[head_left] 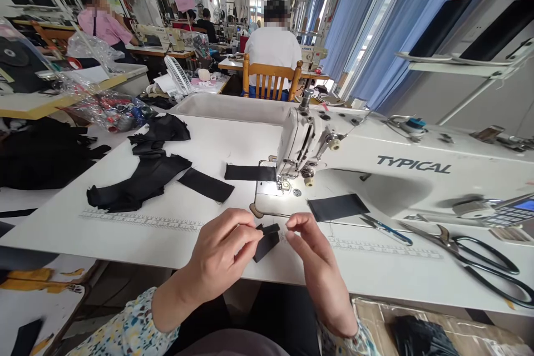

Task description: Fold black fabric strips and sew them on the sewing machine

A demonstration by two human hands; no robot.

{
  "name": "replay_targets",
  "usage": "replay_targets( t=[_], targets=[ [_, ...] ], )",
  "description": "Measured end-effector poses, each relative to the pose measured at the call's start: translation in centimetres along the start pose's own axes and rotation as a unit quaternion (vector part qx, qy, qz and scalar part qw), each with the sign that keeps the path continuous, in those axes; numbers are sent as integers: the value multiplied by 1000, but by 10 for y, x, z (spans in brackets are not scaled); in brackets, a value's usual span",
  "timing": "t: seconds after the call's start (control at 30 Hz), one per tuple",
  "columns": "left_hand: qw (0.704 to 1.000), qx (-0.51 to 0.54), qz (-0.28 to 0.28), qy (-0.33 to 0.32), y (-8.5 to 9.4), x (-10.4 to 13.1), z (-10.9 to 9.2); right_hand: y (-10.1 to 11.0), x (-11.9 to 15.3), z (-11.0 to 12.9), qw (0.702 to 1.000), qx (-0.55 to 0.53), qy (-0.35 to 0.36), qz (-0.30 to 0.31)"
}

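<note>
My left hand (225,245) pinches the edge of a small folded black fabric piece (266,246) near the table's front edge. Just right of that fabric is my right hand (317,258), its thumb and forefinger curved with a gap between them and no thing visible there. Ahead of both hands stands a white sewing machine (400,164), with a black fabric strip (246,172) reaching to its presser foot. One flat black rectangle (206,184) lies to the left of the needle area, another black rectangle (339,207) to the right.
Crumpled black cloth (139,181) is heaped at the left of the table (217,139). Thread snips (387,230) and large scissors (467,253) rest at the right. A printed ruler scale (142,219) runs along the front. Beyond, a person in white (273,47) sits on a wooden chair.
</note>
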State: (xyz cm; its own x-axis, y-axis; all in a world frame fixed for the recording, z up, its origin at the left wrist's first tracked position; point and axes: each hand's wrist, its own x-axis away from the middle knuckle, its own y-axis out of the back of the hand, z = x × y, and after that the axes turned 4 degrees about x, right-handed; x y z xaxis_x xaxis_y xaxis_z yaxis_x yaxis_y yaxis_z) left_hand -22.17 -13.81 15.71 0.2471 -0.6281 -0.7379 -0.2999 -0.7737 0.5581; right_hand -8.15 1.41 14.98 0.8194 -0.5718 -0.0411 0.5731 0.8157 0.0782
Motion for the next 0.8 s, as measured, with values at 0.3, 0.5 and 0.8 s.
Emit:
replay_targets(
  t=[0.3,0.5,0.8],
  targets=[
    [993,-61,17,-105,-6,6,-5,-4,7,-6,991,-106,-37,75],
    [979,183,68,67,10,2,-12,-4,6,-5,990,-105,-45,77],
    [871,381,106,292,1,-28,-15,-12,8,5,993,-48,-25,105]
  ],
)
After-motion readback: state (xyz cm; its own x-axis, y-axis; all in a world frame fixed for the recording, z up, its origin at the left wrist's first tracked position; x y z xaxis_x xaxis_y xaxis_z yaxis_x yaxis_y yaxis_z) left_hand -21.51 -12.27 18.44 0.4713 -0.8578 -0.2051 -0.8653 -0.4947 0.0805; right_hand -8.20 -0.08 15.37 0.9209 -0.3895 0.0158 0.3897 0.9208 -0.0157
